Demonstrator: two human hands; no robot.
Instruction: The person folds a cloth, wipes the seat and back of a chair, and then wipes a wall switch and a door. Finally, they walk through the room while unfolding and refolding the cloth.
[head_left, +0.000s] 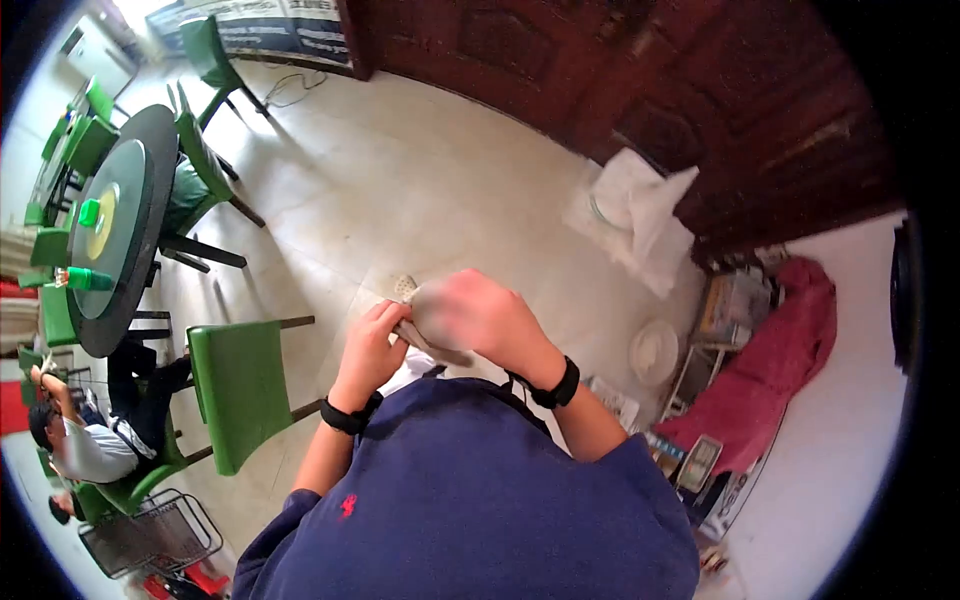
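Observation:
In front of my chest, both hands are on a greyish-beige cloth item with a small dotted end sticking up between them. Its exact kind is hard to make out, as the area around it is partly blurred. My left hand has its fingers closed on the cloth's left side. From the right, my right hand is closed over the cloth, its fingertips smeared. Below the hands, close to my dark blue shirt, something white shows in part.
A green chair stands close on my left, beyond it a round table with more green chairs. A seated person is at lower left. White sheeting lies by the dark wooden door. A shelf with red cloth stands right.

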